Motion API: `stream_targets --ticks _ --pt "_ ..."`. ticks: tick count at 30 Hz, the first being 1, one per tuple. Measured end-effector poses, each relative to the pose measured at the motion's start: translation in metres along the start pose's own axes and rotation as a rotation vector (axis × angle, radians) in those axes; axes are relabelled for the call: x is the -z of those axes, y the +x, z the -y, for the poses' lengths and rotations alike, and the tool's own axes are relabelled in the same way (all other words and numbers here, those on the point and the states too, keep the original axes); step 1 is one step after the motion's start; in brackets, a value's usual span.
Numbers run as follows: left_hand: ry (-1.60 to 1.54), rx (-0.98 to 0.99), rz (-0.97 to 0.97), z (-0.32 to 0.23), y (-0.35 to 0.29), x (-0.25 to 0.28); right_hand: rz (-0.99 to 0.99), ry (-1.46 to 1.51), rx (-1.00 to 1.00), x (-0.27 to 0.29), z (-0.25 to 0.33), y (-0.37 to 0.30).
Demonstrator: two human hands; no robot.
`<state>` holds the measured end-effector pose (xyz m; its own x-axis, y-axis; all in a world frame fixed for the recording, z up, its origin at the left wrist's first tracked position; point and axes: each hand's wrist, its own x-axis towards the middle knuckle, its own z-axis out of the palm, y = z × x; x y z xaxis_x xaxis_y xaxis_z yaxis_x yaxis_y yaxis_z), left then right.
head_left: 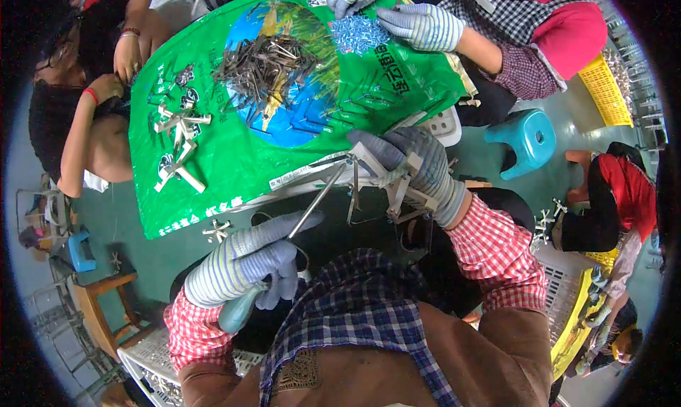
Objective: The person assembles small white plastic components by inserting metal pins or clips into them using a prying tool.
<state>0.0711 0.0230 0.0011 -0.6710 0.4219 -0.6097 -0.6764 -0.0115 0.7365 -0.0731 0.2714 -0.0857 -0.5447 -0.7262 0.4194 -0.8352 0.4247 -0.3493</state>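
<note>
My left hand [237, 265], in a striped work glove, is closed round the teal handle of a screwdriver [239, 310]. Its metal shaft slants up and to the right, ending close to the part in my other hand; whether the tip touches is hard to tell. My gloved right hand [438, 176] grips a cream-coloured branched bracket [367, 159] with thin dark metal strips hanging from it. Both hands are just in front of a table covered by a green printed plastic sheet [355, 134]. More cream brackets [183, 169] lie on the sheet's left side.
A heap of dark metal strips [266, 67] and a pile of small bluish screws [358, 35] lie on the sheet. Across the table are a co-worker's gloved hands [425, 25]. A person sits at left. A blue stool [521, 141] and yellow basket [605, 91] stand at right.
</note>
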Motion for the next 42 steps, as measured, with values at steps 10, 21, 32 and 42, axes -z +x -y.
stream_targets --ticks 10,21,32,42 --pt "0.035 -0.002 -0.008 0.002 0.002 0.000 0.008 -0.070 0.052 -0.001 0.000 -0.002" --pt "0.072 -0.015 0.017 0.004 0.006 0.006 -0.017 -0.462 0.184 0.008 0.005 -0.007" --pt "-0.156 -0.061 -0.125 0.044 0.017 0.019 0.069 -0.499 0.256 0.012 0.019 -0.007" --pt "0.288 -0.324 -0.209 0.053 0.022 0.024 0.071 -0.480 0.251 0.001 0.017 -0.009"
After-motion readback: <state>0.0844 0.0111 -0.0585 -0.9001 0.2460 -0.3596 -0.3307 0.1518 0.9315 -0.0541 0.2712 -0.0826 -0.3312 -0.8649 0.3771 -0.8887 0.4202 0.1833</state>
